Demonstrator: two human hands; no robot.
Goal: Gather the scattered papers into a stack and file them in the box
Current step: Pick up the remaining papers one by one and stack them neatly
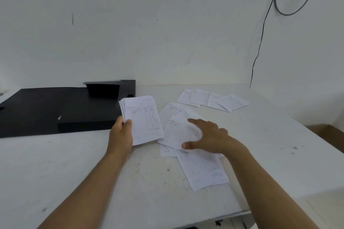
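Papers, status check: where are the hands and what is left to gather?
Left hand grips stack. Right hand flat on loose pile. Far papers ungathered. Box open, unobstructed.

- A plain office or back room: bare white walls (167, 24), a scuffed white table (74, 163).
- Ruled handwritten receipt slips (186, 135), a flat black file box (55, 109).

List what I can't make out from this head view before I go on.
- Papers under the right hand: motion blur hides whether the fingers grip a sheet.
- Writing on the far papers: too small.
- Black box: cut off by the left edge.
- Stack in the left hand: sheet count hidden.
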